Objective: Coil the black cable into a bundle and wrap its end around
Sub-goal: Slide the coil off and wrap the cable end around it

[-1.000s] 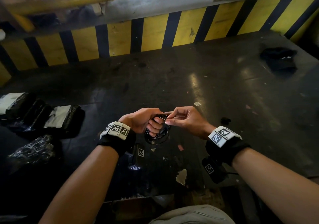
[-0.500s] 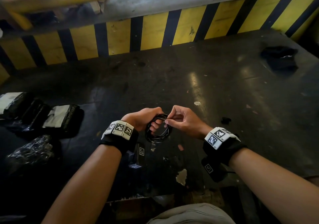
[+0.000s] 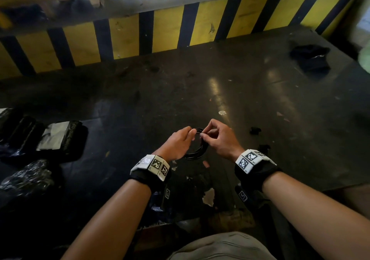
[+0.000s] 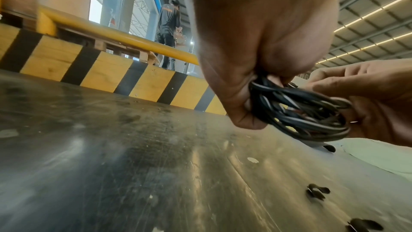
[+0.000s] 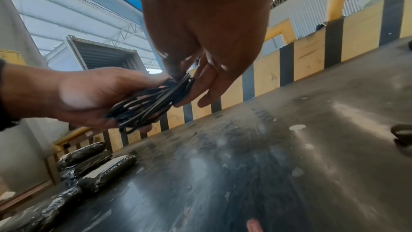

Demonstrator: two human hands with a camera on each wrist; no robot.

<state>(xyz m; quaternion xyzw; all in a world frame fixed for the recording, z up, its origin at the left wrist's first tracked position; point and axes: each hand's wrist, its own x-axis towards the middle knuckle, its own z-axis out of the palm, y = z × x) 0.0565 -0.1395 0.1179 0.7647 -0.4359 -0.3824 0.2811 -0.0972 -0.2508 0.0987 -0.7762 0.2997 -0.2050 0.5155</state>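
Now the left hand [image 3: 178, 142] grips the coiled cable [image 3: 198, 149] above the tabletop [image 3: 260, 103], fingers curled round its left side. Opposite, the right hand [image 3: 219, 139] pinches the far edge of the coil, other fingers loose.

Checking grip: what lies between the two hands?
Only the coiled black cable; left hand and right hand both grip it, per head view.

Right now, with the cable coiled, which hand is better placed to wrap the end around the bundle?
Probably the right. The left hand grips the side of the black cable coil, steadying it above the table. The right hand pinches the coil's top with its fingertips, so it looks freer to lead the end around.
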